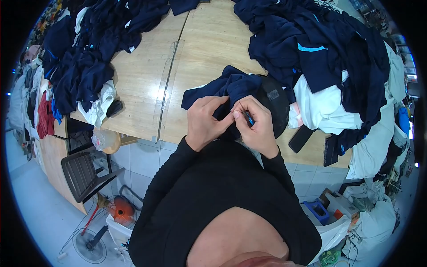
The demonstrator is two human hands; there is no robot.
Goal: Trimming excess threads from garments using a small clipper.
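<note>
Bright, even overhead light, sharp at centre.
Glare whitens the bench (167, 91) seam; shadows stay soft; the fisheye bends edges toward a black rim, with blue fringing far right.

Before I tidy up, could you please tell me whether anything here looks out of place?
A dark phone lies half over the front edge of the wooden table, beside the clothes pile, where a nudge might tip it off.
</note>
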